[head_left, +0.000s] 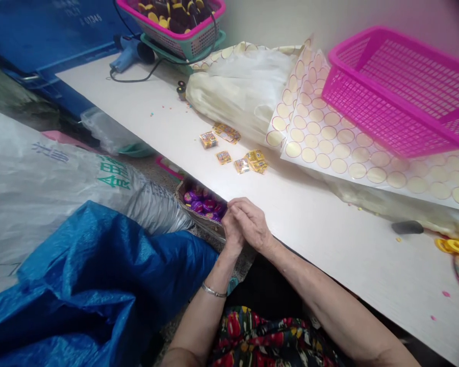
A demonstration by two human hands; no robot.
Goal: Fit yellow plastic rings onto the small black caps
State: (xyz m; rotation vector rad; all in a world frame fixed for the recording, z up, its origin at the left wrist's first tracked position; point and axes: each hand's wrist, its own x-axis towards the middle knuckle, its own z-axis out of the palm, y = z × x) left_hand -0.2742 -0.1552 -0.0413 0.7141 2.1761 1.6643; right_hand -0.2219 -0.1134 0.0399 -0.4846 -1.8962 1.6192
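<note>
My left hand (232, 229) and my right hand (251, 223) are clasped together at the near edge of the white table (302, 214). The right one lies folded over the left, with its fingers closed round it. Most of the left fingers are covered, and whatever may be between the palms is hidden. Just left of the hands, below the table edge, an open carton (204, 222) holds several round items in purple wrappers (208, 205). Beyond the hands, small yellow printed packets (241, 164) lie scattered on the tabletop.
A blue heat gun (128, 55) with a cord lies at the back left, near a stacked pink basket (183, 35). Sheets of round stickers (329, 132) and another pink basket (390, 97) are at right. Blue tarpaulin (99, 285) and white sacks (61, 168) fill the left side.
</note>
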